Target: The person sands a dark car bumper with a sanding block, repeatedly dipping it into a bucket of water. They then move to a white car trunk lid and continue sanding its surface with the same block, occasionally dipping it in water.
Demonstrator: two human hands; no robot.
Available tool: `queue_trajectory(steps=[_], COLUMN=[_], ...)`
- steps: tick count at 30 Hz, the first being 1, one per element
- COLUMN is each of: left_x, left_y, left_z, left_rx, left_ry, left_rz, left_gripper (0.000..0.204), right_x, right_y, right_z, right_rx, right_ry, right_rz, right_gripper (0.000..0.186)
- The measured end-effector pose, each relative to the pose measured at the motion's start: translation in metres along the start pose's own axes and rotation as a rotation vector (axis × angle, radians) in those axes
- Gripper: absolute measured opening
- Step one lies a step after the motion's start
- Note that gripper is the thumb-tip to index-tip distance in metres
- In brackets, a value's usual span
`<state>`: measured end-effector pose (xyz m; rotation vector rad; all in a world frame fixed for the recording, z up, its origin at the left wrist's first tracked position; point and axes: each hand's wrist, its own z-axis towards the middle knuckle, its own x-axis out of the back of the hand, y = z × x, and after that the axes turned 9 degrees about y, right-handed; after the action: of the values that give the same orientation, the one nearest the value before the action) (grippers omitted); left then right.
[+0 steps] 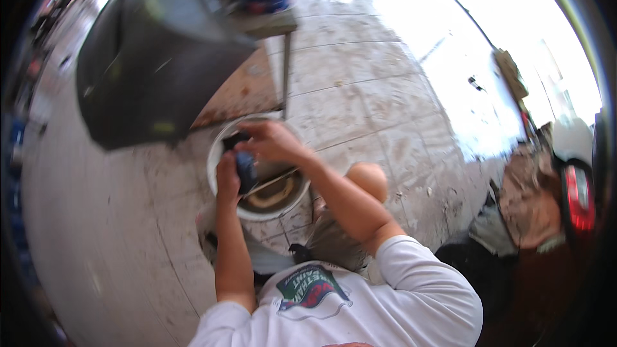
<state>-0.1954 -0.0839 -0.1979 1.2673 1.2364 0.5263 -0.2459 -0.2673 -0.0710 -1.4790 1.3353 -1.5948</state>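
Note:
Over a round white bucket (273, 216), both of my hands are at a small dark blue and black object (246, 166), blurred so that its kind is unclear. My left hand (227, 178) grips it from the left side, fingers closed. From the right, my right hand (270, 141) reaches across the rim, and its bent fingers are closed at the upper, black end of the object. Below them a thin light stick (271, 181) lies slanting across the bucket. Murky brownish contents with a curved tan patch (275, 198) show inside.
A large dark grey curved panel (154, 58) rises at the front left, beside a stand (286, 77) piled with items. A reddish-brown board (241, 87) leans beneath. Crumpled cloths (527, 199) and a red lamp unit (580, 199) are at the right. The tiled floor (366, 99) is stained.

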Motion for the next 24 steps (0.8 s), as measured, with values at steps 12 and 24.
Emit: queue_trajectory(steps=[12,24], left_x=[-0.017,0.074], left_y=[-0.042,0.169], left_z=[0.052,0.019], left_rx=[0.212,-0.928], left_ry=[-0.042,0.742], left_rz=[1.347,0.857], left_gripper=[0.073,0.083], right_x=[-0.036,-0.100], right_y=[0.006,0.000], right_z=[0.103,0.114], right_rx=[-0.193,-0.167], right_ry=[-0.162,-0.231], right_rz=[0.769,0.902], right_gripper=[0.084,0.061])
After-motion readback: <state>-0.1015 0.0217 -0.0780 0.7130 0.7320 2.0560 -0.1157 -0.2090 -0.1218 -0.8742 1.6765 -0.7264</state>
